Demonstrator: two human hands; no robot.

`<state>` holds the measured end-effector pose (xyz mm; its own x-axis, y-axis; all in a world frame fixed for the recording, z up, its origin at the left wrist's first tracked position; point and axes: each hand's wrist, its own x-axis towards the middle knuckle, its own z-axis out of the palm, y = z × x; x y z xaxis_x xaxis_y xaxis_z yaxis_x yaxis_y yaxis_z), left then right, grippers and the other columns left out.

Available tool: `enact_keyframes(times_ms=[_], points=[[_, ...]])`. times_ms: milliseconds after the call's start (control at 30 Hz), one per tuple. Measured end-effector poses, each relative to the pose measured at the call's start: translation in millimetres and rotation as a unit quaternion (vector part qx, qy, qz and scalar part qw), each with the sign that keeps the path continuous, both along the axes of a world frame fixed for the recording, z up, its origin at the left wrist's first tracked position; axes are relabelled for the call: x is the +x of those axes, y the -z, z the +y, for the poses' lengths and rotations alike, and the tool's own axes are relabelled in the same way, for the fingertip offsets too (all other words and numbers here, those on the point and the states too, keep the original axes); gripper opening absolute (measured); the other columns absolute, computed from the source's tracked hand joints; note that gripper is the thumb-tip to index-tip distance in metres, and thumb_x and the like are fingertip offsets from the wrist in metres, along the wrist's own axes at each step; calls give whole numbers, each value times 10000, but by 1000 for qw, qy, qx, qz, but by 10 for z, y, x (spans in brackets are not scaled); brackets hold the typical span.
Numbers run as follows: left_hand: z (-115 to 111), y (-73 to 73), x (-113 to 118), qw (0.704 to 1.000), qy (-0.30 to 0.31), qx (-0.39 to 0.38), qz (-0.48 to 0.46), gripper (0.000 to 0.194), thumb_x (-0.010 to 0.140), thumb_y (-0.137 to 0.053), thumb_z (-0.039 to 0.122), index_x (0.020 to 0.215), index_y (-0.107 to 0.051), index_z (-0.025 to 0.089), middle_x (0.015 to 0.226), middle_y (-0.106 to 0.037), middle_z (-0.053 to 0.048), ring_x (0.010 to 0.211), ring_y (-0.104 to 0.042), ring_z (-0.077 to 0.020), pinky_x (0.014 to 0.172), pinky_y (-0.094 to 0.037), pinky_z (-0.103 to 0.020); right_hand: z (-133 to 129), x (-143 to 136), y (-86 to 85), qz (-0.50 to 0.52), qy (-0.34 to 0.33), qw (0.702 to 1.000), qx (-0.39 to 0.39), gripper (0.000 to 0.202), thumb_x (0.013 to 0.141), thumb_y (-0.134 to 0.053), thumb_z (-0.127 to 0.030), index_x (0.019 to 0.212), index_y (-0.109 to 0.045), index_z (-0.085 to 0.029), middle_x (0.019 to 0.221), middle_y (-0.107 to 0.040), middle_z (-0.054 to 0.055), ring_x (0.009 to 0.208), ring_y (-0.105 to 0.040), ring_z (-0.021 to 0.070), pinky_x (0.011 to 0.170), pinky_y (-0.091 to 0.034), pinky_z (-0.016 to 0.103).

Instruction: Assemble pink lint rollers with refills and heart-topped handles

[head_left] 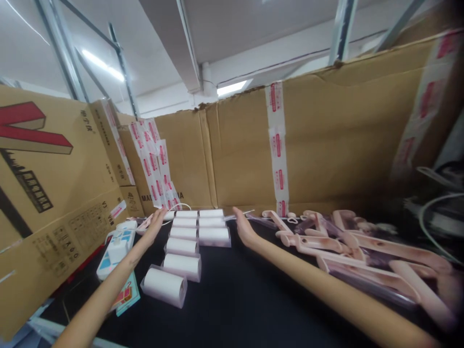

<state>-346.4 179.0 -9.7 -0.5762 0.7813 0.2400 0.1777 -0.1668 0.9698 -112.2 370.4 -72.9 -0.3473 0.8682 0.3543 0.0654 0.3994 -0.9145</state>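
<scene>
White paper rolls [181, 263], several of them in clear plastic wrap, lie in two columns on a black work surface [232, 299]. The left column reaches closer to me than the right one. My left hand [157, 221] is at the far left end of the rolls, fingers stretched out and holding nothing that I can see. Beyond the right column's outer end, my right hand [244, 228] is held with its fingers extended, palm toward the rolls. A small gap shows between that palm and the nearest roll ends.
Pale pink plastic handle-like parts [337, 246], some in clear bags, are heaped at the right. Left stand a white and blue device [118, 244] and a teal printed card [128, 295]. Cardboard walls [239, 154] with tape enclose the back and left. A white cable [424, 222] curves at far right.
</scene>
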Motion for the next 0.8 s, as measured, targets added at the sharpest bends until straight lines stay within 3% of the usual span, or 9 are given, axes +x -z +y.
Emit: enact_keyframes(times_ms=[67,100,167,233,300,400,500,633,800], points=[[-407,14,32,997,19,-30,73,434,648,-716,318,1045,-606,183,1268,-536,-90,1323,-303,-244,1119,-152,-350,-246,199,-27,-3,-25,999,22,432,903,-260,-374,1249,-448,-198,1187,-562,95,1147,-480,220,930,-414,357],[-625,62,62,975,55,-84,200,494,640,-719,346,1096,-588,208,1288,-518,-80,1316,-312,-260,1118,-161,-382,-395,287,-45,-11,-51,998,39,396,891,-326,-379,1208,-489,-208,1156,-579,83,1104,-511,214,912,-426,340],[-1021,225,156,924,42,-157,345,645,646,-704,410,1230,-491,237,1327,-473,-90,1284,-356,-296,1100,-189,-463,-710,401,-91,-58,-127,985,100,321,860,-435,-402,1091,-576,-229,1050,-621,55,966,-577,201,851,-456,318],[-1295,423,284,900,17,-195,389,742,670,-671,446,1312,-378,215,1354,-426,-123,1274,-368,-307,1081,-235,-478,-1006,410,-133,-160,-211,941,213,370,814,-511,-486,1085,-585,-246,1032,-614,50,864,-606,195,788,-474,316],[-1431,595,428,897,3,-204,393,747,699,-638,452,1330,-318,214,1360,-406,-129,1270,-377,-299,1066,-273,-467,-1249,334,-148,-249,-237,890,300,547,743,-557,-590,1169,-533,-248,1079,-583,73,787,-623,207,692,-488,316],[-1490,750,604,894,-14,-198,402,707,714,-619,438,1314,-306,232,1342,-406,-118,1265,-385,-294,1054,-300,-461,-1473,216,-106,-308,-202,854,368,573,804,-474,-581,1236,-467,-205,1098,-570,120,732,-638,232,552,-460,292],[-1522,810,673,885,-33,-198,420,588,736,-592,422,1256,-378,248,1279,-452,-97,1224,-434,-295,1038,-326,-462,-1515,295,-50,-323,-181,847,382,448,874,-422,-451,1231,-449,-182,1070,-606,119,743,-654,244,520,-425,269],[-1459,802,628,888,-43,-194,414,500,720,-601,398,1179,-464,255,1235,-475,-76,1201,-456,-299,1024,-347,-451,-1360,661,-62,-360,-171,856,330,363,813,-507,-333,1145,-475,-188,938,-677,70,728,-669,238,560,-414,253],[-1111,701,555,913,-3,-165,373,542,745,-576,380,1239,-412,233,1257,-448,-100,1205,-443,-276,1004,-360,-415,-1129,915,-156,-396,-100,860,306,371,773,-510,-286,1132,-470,-203,833,-692,50,755,-665,244,570,-390,249]])
